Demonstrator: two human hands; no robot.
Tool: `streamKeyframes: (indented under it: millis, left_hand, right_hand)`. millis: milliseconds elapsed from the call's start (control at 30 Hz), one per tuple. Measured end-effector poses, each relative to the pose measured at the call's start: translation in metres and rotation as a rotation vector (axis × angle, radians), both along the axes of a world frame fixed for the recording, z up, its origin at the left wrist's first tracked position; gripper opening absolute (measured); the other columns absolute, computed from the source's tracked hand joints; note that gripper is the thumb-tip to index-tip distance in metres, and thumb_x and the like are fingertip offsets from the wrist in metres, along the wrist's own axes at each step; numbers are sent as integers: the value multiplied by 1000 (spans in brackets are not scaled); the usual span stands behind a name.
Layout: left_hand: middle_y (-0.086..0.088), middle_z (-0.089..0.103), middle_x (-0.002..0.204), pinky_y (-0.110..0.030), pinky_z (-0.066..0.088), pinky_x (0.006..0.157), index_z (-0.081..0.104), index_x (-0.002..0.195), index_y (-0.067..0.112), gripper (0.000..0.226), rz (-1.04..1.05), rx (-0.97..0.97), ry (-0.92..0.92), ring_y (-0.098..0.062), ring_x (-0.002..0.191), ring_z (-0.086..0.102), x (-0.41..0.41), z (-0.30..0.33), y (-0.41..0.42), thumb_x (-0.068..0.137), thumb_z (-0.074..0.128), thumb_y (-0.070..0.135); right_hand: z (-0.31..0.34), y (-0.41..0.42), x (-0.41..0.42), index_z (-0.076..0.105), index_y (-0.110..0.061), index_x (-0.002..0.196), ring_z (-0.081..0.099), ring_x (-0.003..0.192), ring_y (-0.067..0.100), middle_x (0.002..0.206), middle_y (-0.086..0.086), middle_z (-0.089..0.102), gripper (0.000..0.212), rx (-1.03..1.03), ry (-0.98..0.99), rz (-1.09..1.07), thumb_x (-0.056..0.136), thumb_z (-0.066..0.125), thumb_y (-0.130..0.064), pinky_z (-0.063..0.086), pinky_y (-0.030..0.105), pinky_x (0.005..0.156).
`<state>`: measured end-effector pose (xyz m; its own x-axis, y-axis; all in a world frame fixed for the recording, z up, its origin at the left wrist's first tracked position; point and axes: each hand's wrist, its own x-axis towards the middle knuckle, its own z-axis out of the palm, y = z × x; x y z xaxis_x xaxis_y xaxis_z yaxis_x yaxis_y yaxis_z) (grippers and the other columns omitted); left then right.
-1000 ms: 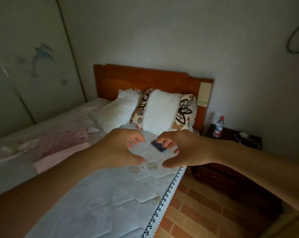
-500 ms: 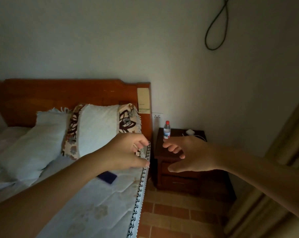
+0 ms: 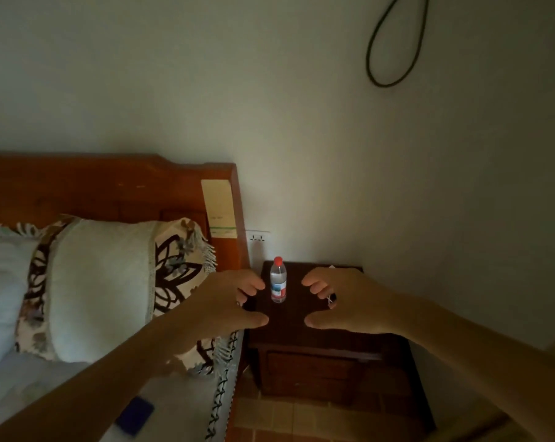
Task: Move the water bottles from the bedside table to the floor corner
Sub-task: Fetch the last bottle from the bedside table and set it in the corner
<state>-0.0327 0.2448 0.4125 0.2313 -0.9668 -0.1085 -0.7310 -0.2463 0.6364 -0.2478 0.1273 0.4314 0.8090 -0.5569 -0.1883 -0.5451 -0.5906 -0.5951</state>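
A small clear water bottle (image 3: 278, 280) with a red cap and a red-and-blue label stands upright on the dark wooden bedside table (image 3: 288, 320), near its back left. My left hand (image 3: 225, 304) is held out just left of the bottle, fingers curled and apart, holding nothing. My right hand (image 3: 343, 301) mirrors it on the bottle's right, also curled, apart and empty. Neither hand touches the bottle. Only one bottle is visible.
The bed with its wooden headboard (image 3: 110, 189) and pillows (image 3: 100, 285) lies on the left. A small dark blue object (image 3: 135, 416) rests on the mattress. A wall socket (image 3: 258, 237) is behind the table. Brick-tile floor (image 3: 269, 419) shows below. A cable loop (image 3: 394, 43) hangs on the wall.
The view has swung right and closer to the bedside table. Both hands have moved from over the mattress to either side of the bottle. The blue object stays on the bed.
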Motion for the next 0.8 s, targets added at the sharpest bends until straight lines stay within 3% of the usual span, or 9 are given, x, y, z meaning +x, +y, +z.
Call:
streamKeyframes:
  millis: [133, 333, 433, 533, 600, 667, 800]
  left_hand:
    - [8, 64, 115, -16, 50, 77, 61, 119, 29, 58, 9, 30, -1, -6, 102, 62, 43, -34, -57, 67, 85, 34]
    - [8, 61, 116, -27, 54, 87, 58, 124, 27, 64, 91, -9, 48, -10, 107, 60, 113, -97, -147, 67, 86, 29]
    - [8, 59, 119, -27, 51, 87, 56, 127, 25, 67, 102, -48, 48, -10, 107, 58, 145, -128, -192, 68, 86, 27]
    - [12, 52, 117, -20, 46, 87, 52, 131, 24, 69, 83, -49, 19, -6, 106, 53, 170, -166, -229, 70, 84, 28]
    - [14, 49, 116, -19, 45, 88, 52, 131, 25, 70, 87, -24, 37, -6, 107, 52, 178, -187, -242, 70, 84, 27]
    - [13, 50, 115, -21, 46, 88, 52, 131, 25, 70, 83, -5, 64, -9, 108, 54, 188, -219, -258, 69, 85, 23]
    - [9, 50, 117, -26, 49, 87, 51, 133, 23, 71, 95, 55, 127, -11, 107, 54, 197, -289, -279, 70, 84, 18]
  right_hand:
    - [-27, -60, 36, 49, -25, 137, 57, 114, 9, 123, -6, 58, 61, 46, 2, -17, 83, 77, -31, 47, 16, 89]
    - [-81, -149, 107, 55, -23, 130, 55, 106, 5, 103, -20, 53, 55, 92, -21, -78, 81, 79, -29, 47, 17, 88]
    - [-114, -188, 143, 57, -23, 127, 54, 97, -4, 93, -30, 48, 50, 106, -33, -99, 82, 79, -26, 41, 4, 79]
    - [-156, -222, 174, 56, -25, 125, 53, 93, -4, 92, -29, 47, 49, 135, -26, -128, 81, 79, -24, 40, 2, 74]
    - [-178, -235, 184, 53, -23, 129, 51, 98, -2, 100, -23, 52, 54, 148, -4, -145, 82, 78, -26, 41, 6, 80]
    - [-210, -254, 195, 46, -21, 139, 52, 111, 6, 123, -7, 57, 66, 136, 20, -180, 81, 78, -30, 45, 17, 91]
    - [-278, -282, 206, 34, -20, 149, 49, 132, 18, 146, 5, 49, 81, 140, 53, -251, 81, 77, -32, 46, 29, 102]
